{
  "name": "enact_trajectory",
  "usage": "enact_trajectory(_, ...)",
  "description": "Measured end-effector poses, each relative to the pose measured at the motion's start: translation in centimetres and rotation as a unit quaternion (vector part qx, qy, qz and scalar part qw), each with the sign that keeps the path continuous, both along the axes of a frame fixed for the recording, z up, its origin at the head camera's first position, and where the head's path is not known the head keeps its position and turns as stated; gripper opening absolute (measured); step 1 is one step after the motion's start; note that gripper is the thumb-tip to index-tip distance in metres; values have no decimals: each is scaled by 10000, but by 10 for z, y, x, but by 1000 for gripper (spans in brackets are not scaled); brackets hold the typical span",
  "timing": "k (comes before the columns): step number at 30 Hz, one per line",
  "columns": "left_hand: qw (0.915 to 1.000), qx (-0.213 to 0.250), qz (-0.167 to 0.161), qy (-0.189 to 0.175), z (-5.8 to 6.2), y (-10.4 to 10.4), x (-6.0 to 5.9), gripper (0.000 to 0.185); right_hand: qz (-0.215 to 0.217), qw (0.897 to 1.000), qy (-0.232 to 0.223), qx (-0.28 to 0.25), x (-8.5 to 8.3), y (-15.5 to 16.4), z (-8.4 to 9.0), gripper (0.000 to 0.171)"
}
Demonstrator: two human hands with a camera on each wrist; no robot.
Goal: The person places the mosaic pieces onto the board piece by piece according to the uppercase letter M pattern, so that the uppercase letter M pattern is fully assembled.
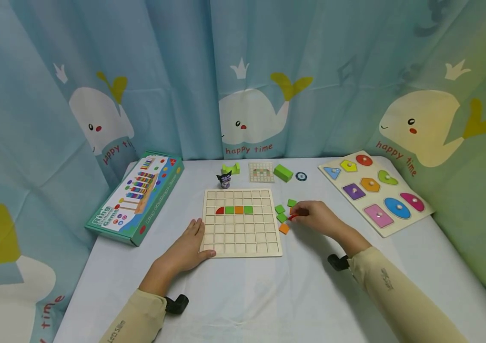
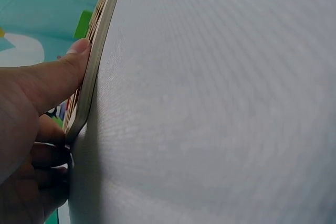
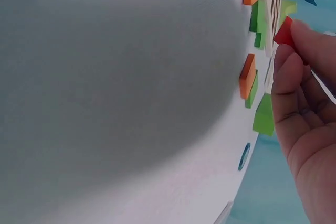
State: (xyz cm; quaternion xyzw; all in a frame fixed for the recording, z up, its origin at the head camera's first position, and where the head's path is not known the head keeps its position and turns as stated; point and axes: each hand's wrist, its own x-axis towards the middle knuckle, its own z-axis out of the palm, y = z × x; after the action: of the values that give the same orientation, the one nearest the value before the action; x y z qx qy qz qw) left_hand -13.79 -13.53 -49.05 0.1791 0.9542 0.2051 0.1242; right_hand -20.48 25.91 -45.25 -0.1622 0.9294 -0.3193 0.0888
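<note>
My left hand (image 1: 187, 247) lies flat against the grid board (image 1: 240, 223) to steady it, while my right hand (image 1: 313, 216) pinches a red tile (image 3: 285, 31) just beside the board's right edge.

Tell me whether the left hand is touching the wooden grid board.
Touching. The left wrist view shows the left hand with its thumb pressed flat against the edge of the wooden grid board, no gap between them.

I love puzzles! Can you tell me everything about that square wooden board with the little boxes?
The grid board is pale wood, square, lying flat on the white table. Its second row holds a red quarter-circle, then green, orange and green squares. The left hand rests on its left edge and front corner.
</note>
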Motion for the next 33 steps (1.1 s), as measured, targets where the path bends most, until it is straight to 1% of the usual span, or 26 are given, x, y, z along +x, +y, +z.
enact_trajectory(5,10000,51,-52,20,1,-1,0,93,-96,9998,-155,-63,-6,-9,3,8)
enact_trajectory(10,10000,46,-50,28,0,-1,1,92,-45,9994,-335,-119,-11,-19,6,3)
enact_trajectory(18,9999,112,-19,-12,1,-2,1,92,-15,9995,-269,-152,-21,-35,4,6)
enact_trajectory(22,10000,44,-6,-37,0,-2,1,93,-69,9996,-250,-91,-25,-43,3,8)
enact_trajectory(28,10000,62,5,-26,0,-1,0,94,-53,9999,-105,-122,-32,-56,1,7)
enact_trajectory(33,10000,62,-4,-4,1,-1,0,94,-67,9994,-257,-202,-38,-65,-1,8)
